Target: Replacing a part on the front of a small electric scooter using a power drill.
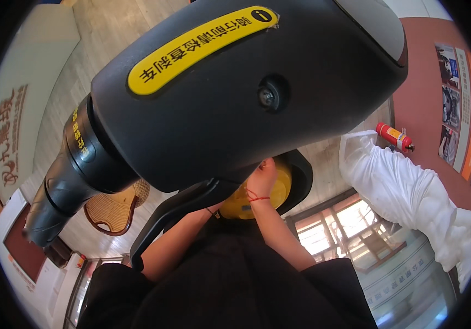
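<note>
A large black handlebar housing [202, 131] with a yellow sticker [191, 55] fills the upper middle of the head view. From its left end runs a black handgrip [60, 203], and a black brake lever [178, 216] curves down below. Beneath the housing my right hand [264, 178] is closed, a red string on its wrist, beside a rounded yellow thing [282, 189] within a black rim [304, 178]. What the fingers hold, if anything, is hidden. Behind the lever reaches my left forearm [178, 238], with a dark band at the wrist; the left fingers are out of sight.
A woven chair [109, 211] stands on the wooden floor at left, near a pale counter [32, 71]. To the right are a white cloth-draped object [400, 181], a red fire extinguisher [393, 137] and a wall poster [460, 104]. Windowed panes [345, 225] show at lower right.
</note>
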### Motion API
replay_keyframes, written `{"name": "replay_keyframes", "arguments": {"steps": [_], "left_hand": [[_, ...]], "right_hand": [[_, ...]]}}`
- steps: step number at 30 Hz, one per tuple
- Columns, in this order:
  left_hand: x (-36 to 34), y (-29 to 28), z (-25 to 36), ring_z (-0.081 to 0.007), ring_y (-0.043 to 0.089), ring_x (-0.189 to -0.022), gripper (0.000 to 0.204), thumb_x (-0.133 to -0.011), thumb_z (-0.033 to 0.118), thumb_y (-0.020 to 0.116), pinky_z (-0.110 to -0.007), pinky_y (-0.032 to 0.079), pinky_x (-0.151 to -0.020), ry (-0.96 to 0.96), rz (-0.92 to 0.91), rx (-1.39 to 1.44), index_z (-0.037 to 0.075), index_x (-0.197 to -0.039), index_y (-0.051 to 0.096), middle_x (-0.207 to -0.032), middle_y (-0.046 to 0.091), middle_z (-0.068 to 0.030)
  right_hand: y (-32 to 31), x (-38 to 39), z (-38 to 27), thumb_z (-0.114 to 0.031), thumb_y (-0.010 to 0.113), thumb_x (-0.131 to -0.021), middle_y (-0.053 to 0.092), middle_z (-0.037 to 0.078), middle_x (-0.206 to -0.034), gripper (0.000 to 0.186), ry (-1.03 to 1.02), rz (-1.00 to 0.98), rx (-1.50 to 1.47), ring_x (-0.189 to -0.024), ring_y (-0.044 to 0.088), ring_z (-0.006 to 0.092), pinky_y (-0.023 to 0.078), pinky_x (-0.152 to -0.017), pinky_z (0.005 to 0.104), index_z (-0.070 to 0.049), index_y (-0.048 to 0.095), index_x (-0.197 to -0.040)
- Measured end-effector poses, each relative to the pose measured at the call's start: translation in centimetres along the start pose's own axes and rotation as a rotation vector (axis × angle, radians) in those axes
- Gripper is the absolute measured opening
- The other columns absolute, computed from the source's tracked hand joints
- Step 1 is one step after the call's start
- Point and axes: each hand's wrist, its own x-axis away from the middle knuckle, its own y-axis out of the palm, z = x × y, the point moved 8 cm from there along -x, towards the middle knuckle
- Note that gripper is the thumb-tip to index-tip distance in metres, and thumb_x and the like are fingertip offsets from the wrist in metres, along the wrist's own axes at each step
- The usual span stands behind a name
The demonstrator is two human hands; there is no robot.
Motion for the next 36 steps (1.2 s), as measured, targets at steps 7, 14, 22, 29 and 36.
{"name": "replay_keyframes", "arguments": {"steps": [7, 14, 22, 29, 36], "left_hand": [[0.1, -0.8, 1.7, -0.0293, 0.057, -0.096, 0.058, -0.073, 0.019, 0.062, -0.033, 0.044, -0.081, -0.169, -0.022, 0.138, 0.003, -0.124, 0.039, -0.103, 0.058, -0.0195], [0.5, -1.2, 1.8, -0.0295, 0.057, -0.095, 0.058, -0.073, 0.019, 0.062, -0.033, 0.044, -0.08, -0.29, -0.039, 0.214, 0.004, -0.124, 0.039, -0.102, 0.059, -0.0194], [0.0, 0.2, 0.5, -0.0279, 0.058, -0.094, 0.058, -0.073, 0.019, 0.063, -0.032, 0.045, -0.079, -0.025, -0.022, 0.04, 0.002, -0.123, 0.04, -0.099, 0.059, -0.0191], [-0.1, -0.7, 1.1, -0.0251, 0.058, -0.093, 0.055, -0.073, 0.018, 0.064, -0.031, 0.044, -0.08, 0.0, -0.044, 0.077, 0.001, -0.121, 0.041, -0.1, 0.059, -0.0172], [-0.4, -0.9, 1.5, -0.0233, 0.058, -0.093, 0.053, -0.074, 0.016, 0.064, -0.031, 0.044, -0.081, 0.051, -0.045, 0.077, 0.001, -0.119, 0.043, -0.1, 0.059, -0.0163]], "right_hand": [[-0.1, 0.1, -1.3, 0.0, 0.051, -0.083, 0.06, 0.013, -0.081, 0.012, -0.147, -0.028, 0.158, -0.07, 0.062, 0.0175, 0.053, -0.063, 0.0259, 0.006, 0.047, -0.092], [0.3, 0.3, -1.5, -0.003, 0.049, -0.085, 0.06, 0.014, -0.082, 0.013, -0.117, -0.096, 0.095, -0.07, 0.062, 0.0179, 0.053, -0.064, 0.0261, 0.007, 0.047, -0.092], [0.0, -0.1, -0.6, -0.006, 0.046, -0.088, 0.061, 0.014, -0.078, 0.014, 0.0, -0.091, 0.081, -0.066, 0.061, 0.0164, 0.051, -0.058, 0.0244, 0.007, 0.047, -0.093], [0.7, 0.1, -0.5, -0.013, 0.041, -0.091, 0.061, 0.011, -0.073, 0.02, 0.059, -0.136, 0.236, -0.058, 0.059, 0.0144, 0.049, -0.054, 0.0244, 0.005, 0.048, -0.087], [1.1, -0.1, 0.5, -0.016, 0.04, -0.091, 0.061, 0.01, -0.072, 0.022, 0.1, -0.201, 0.06, -0.058, 0.059, 0.0143, 0.049, -0.054, 0.0244, 0.004, 0.049, -0.086]]}}
